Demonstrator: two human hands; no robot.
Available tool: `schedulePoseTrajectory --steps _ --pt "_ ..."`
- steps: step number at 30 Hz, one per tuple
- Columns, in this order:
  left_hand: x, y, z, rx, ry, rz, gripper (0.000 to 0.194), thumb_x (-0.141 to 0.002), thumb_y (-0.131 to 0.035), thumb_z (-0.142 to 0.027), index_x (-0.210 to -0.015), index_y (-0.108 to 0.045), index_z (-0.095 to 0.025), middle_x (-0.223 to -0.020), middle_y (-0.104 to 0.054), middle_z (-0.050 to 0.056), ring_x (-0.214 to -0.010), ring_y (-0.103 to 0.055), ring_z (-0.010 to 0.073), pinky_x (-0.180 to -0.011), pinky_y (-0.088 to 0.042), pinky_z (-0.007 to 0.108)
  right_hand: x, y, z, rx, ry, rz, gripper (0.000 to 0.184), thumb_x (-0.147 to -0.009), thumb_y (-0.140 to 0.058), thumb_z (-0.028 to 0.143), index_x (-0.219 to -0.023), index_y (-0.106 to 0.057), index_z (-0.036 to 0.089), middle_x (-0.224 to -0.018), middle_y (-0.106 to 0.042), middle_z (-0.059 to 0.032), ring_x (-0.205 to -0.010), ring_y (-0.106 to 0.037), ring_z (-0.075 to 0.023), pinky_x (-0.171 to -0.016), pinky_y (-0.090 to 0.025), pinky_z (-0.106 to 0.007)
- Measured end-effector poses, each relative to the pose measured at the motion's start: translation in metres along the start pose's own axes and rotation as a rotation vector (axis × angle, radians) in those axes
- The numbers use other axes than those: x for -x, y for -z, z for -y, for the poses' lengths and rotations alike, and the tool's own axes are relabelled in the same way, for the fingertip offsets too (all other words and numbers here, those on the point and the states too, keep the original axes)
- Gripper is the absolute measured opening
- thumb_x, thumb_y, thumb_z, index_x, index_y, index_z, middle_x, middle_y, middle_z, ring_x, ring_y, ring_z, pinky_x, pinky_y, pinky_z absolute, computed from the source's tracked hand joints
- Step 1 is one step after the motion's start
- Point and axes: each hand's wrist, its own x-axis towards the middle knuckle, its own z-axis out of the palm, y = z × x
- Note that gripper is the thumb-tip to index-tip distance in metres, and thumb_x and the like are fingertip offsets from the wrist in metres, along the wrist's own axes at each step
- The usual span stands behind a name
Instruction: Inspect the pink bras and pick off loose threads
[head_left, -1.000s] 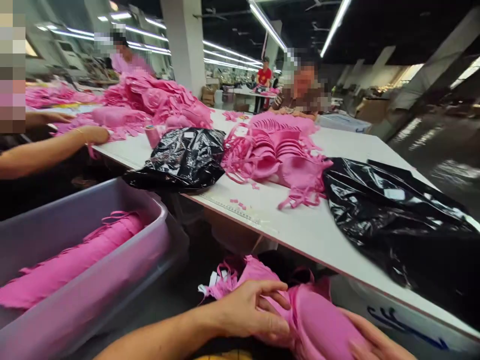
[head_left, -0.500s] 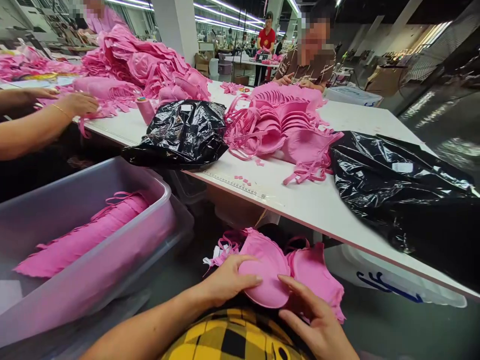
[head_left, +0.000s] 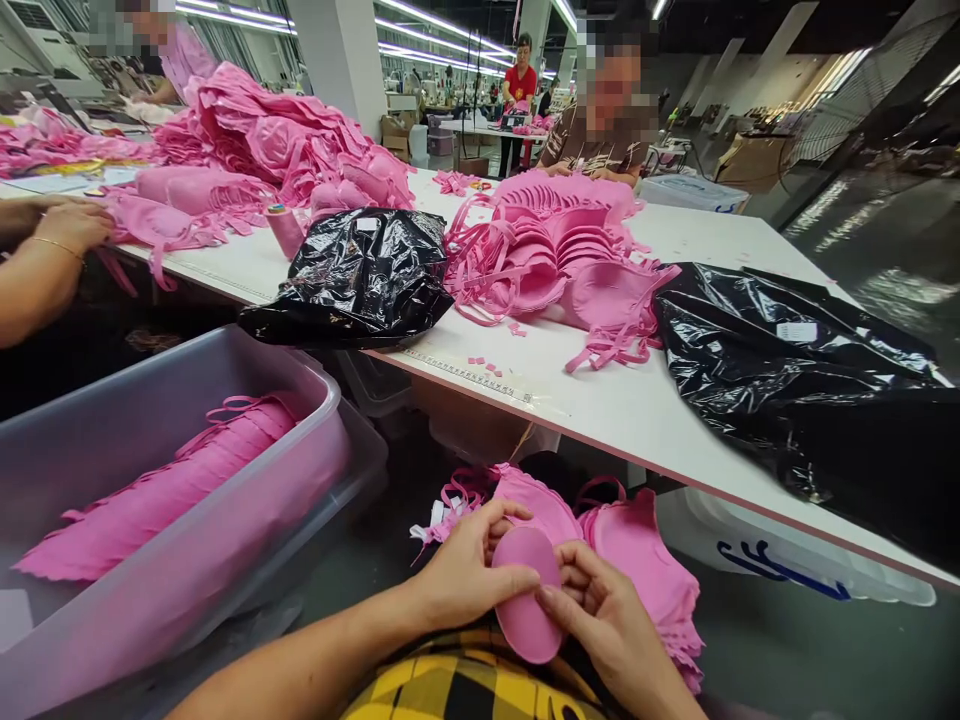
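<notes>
Head camera view, from left to right. A co-worker's arm [head_left: 45,265] lies at the far left, its hand on the pink cloth on the white table [head_left: 600,410]. Below it stands a grey plastic bin [head_left: 247,545] with a long stack of pink bra cups [head_left: 157,490] inside. A black plastic bag [head_left: 360,275] sits on the table, then a pile of pink bras [head_left: 562,265], then a bigger black bag [head_left: 795,370].

Low in the middle, on the lap, lies a pink bra [head_left: 637,570]. The left hand [head_left: 469,570] and the right hand [head_left: 607,625] both pinch a small oval pink pad [head_left: 525,595] between thumbs and fingers, just in front of the bra.

Half a second ago the left hand lay flat over a whole round cup and the right hand was open beside it. Now the pad stands out alone in both hands. It looks as if the pad is being fitted to the bra, though I cannot tell if it goes in or comes out.
</notes>
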Motion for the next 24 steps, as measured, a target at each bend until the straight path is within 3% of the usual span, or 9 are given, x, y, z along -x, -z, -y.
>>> schedulePoseTrajectory --steps 3,6,9,13,16,20,22,24 --pt "0.003 -0.004 0.010 0.136 -0.007 0.055 0.039 -0.067 -0.066 -0.027 -0.102 -0.059 -0.012 -0.088 -0.060 0.005 -0.075 -0.055 0.0152 -0.068 -0.046 0.025 -0.005 -0.004 -0.005 -0.116 -0.021 -0.058 0.034 -0.078 -0.064 0.049 -0.086 -0.052 0.018 -0.073 -0.060 0.0000 -0.060 -0.057 -0.0127 -0.052 -0.047 -0.022" --pt "0.005 0.001 0.012 0.083 0.132 0.193 0.035 -0.074 -0.060 -0.032 -0.101 -0.060 -0.010 -0.075 -0.059 0.004 -0.055 -0.054 0.0123 -0.051 -0.045 0.023 -0.003 -0.003 -0.003 -0.014 -0.015 0.003 0.031 -0.082 -0.061 0.047 -0.087 -0.054 0.018 -0.072 -0.061 -0.0005 -0.060 -0.057 -0.0125 -0.052 -0.046 -0.021" --pt "0.001 0.015 0.001 0.013 0.215 0.302 0.036 -0.071 -0.062 -0.029 -0.101 -0.061 -0.011 -0.069 -0.058 0.001 -0.047 -0.049 0.0089 -0.042 -0.039 0.019 0.002 0.006 0.005 0.153 0.056 0.050 0.034 -0.083 -0.059 0.044 -0.107 -0.056 0.019 -0.077 -0.064 -0.0022 -0.063 -0.059 -0.0151 -0.056 -0.050 -0.024" --pt "-0.012 0.033 -0.015 0.039 0.235 0.370 0.035 -0.056 -0.071 -0.025 -0.088 -0.063 -0.012 -0.069 -0.056 -0.002 -0.052 -0.046 0.0079 -0.043 -0.035 0.016 0.007 0.026 0.010 0.396 0.234 0.027 0.050 -0.083 -0.060 0.033 -0.131 -0.047 0.026 -0.100 -0.066 -0.0077 -0.077 -0.062 -0.0179 -0.069 -0.054 -0.028" --pt "-0.022 0.035 -0.013 0.154 0.381 0.437 0.036 -0.047 -0.075 -0.024 -0.078 -0.062 -0.014 -0.061 -0.054 -0.004 -0.049 -0.046 0.0078 -0.042 -0.032 0.017 0.005 0.034 0.013 0.536 0.344 0.117 0.034 -0.085 -0.059 0.031 -0.119 -0.060 0.028 -0.091 -0.067 -0.0060 -0.072 -0.061 -0.0164 -0.067 -0.052 -0.025" --pt "-0.030 0.028 -0.003 0.248 0.493 0.486 0.035 -0.042 -0.076 -0.022 -0.072 -0.059 -0.014 -0.055 -0.053 -0.004 -0.044 -0.046 0.0077 -0.042 -0.034 0.019 -0.002 0.030 0.016 0.628 0.357 0.257 0.020 -0.086 -0.059 0.036 -0.099 -0.070 0.027 -0.078 -0.064 -0.0036 -0.067 -0.058 -0.0160 -0.060 -0.046 -0.024" --pt "-0.032 0.026 -0.002 0.240 0.498 0.492 0.033 -0.045 -0.073 -0.022 -0.073 -0.059 -0.014 -0.054 -0.052 -0.005 -0.042 -0.045 0.0073 -0.040 -0.033 0.019 -0.005 0.027 0.014 0.604 0.349 0.217 0.020 -0.085 -0.060 0.040 -0.094 -0.071 0.027 -0.078 -0.064 -0.0034 -0.068 -0.058 -0.0167 -0.060 -0.046 -0.024" --pt "-0.029 0.026 -0.004 0.182 0.414 0.445 0.038 -0.052 -0.071 -0.021 -0.088 -0.060 -0.014 -0.058 -0.052 -0.005 -0.043 -0.045 0.0069 -0.041 -0.034 0.018 -0.006 0.026 0.010 0.571 0.349 0.121 0.018 -0.084 -0.061 0.041 -0.087 -0.071 0.026 -0.075 -0.063 -0.0026 -0.067 -0.057 -0.0169 -0.060 -0.046 -0.025"
